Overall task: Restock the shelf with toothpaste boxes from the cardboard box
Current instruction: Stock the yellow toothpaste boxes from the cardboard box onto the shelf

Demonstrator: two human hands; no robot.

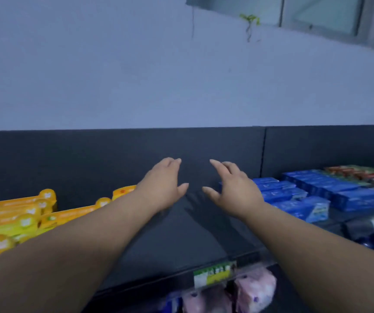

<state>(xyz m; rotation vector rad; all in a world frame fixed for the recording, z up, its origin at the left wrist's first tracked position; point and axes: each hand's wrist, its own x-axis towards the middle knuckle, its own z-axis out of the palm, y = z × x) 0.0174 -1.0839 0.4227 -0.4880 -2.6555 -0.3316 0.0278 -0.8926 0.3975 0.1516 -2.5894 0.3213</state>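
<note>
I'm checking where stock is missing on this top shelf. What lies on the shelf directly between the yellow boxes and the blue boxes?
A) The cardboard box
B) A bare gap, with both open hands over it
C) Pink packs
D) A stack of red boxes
B: the dark shelf is bare between the yellow boxes and blue boxes, and the left hand and right hand reach over it empty.

Hands: two, left hand (162, 186) and right hand (235, 190) | dark shelf (181, 233): one | price label (213, 273): one | yellow boxes (19, 215) and blue boxes (312, 190): too blurred to count
</note>
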